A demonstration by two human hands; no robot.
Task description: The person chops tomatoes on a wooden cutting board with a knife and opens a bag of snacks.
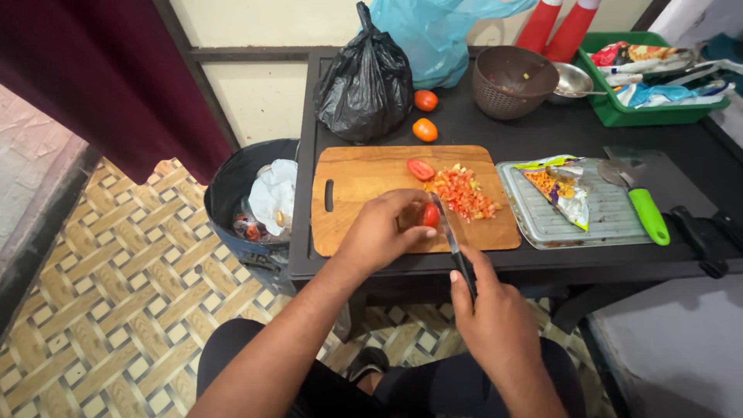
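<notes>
**Red tomato under the knife**

Red tomato piece (430,215) sits pinched in the left hand's (379,232) fingers on the wooden board (356,186). The right hand (495,317) is closed round a black knife (453,240), blade touching the tomato. At 1 o'clock from the grip lie a tomato half (420,169) and a diced pile (463,193).

At 3 o'clock, a clear tray (542,224) holds a snack packet (561,186) and a green-handled tool (642,205). At 1 o'clock a brown basket (513,81) shows scraps; the steel bowl (573,77) behind is half hidden. A green crate (619,112) holds wrappers, cut off at the edge. At 9 o'clock, a bin (232,186) holds crumpled waste. Contents of the black bag (364,81) are unseen; two whole tomatoes (425,101) lie beside it.
</notes>
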